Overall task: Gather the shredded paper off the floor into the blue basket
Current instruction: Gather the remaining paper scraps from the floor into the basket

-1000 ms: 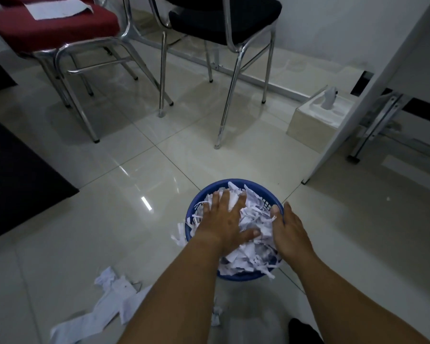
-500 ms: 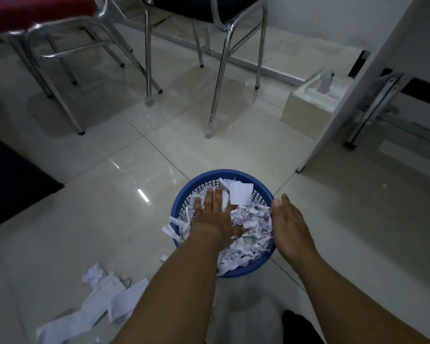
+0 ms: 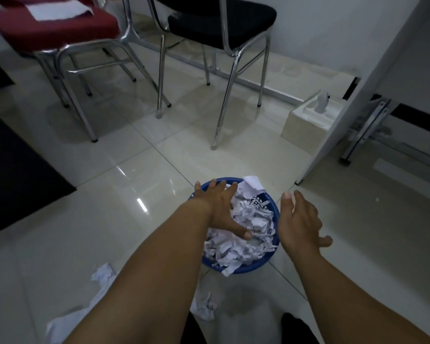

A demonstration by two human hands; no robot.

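The blue basket (image 3: pixel 271 261) stands on the tiled floor in front of me, heaped with white shredded paper (image 3: pixel 248 232). My left hand (image 3: pixel 220 209) lies flat on the heap at the basket's left side, fingers spread, thumb pressing on the shreds. My right hand (image 3: pixel 299 222) hovers just outside the basket's right rim, fingers apart, holding nothing. More paper pieces (image 3: pixel 102 274) lie on the floor to the lower left, partly hidden by my left forearm. A crumpled piece (image 3: pixel 205 306) sits below the basket.
A red chair (image 3: pixel 60 28) and a black chair (image 3: pixel 219 18) with chrome legs stand beyond the basket. A tissue box (image 3: pixel 305 120) sits by a white table panel (image 3: pixel 358 95) on the right. A dark mat (image 3: pixel 15 157) lies at the left.
My left hand has slid toward the basket's far left rim. My right hand has drawn away from the rim and opened wider. The view has tilted up.
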